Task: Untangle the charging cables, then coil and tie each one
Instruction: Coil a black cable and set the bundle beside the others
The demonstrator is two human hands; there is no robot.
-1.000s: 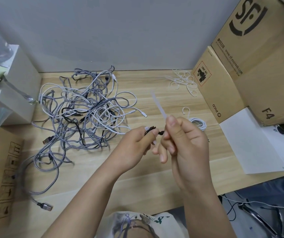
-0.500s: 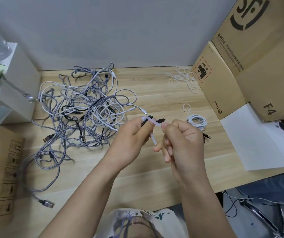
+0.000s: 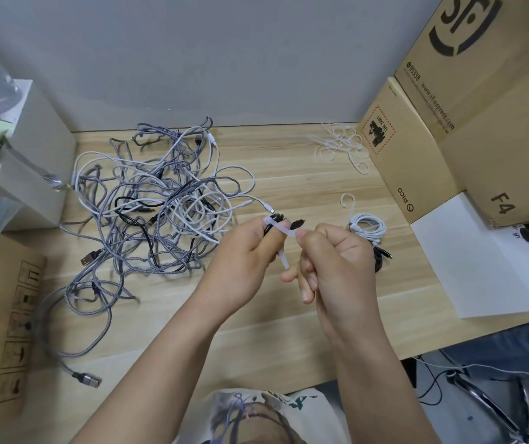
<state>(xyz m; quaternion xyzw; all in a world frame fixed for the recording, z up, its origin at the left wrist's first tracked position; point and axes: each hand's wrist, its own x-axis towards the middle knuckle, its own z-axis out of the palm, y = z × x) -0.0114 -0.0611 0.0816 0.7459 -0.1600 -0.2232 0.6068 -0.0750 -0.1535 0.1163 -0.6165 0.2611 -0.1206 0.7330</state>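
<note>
Wood desk (image 3: 288,174): black cable (image 3: 297,224) betw. both hands, L hand (image 3: 244,251) gripping it.

Two hands work mid-table: left hand (image 3: 244,251), right hand (image 3: 336,261). One tangled cable pile (image 3: 157,206) lies left, one coiled white cable (image 3: 368,226) right, two cardboard boxes (image 3: 468,123) far right.

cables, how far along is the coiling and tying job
Done: one white coil lies tied on the desk, with a dark coil mostly hidden behind the right hand. In hand: the left hand grips a black cable while the right hand pinches a white tie across it. Left: the big tangle is still knotted; spare ties wait at the back.
</note>
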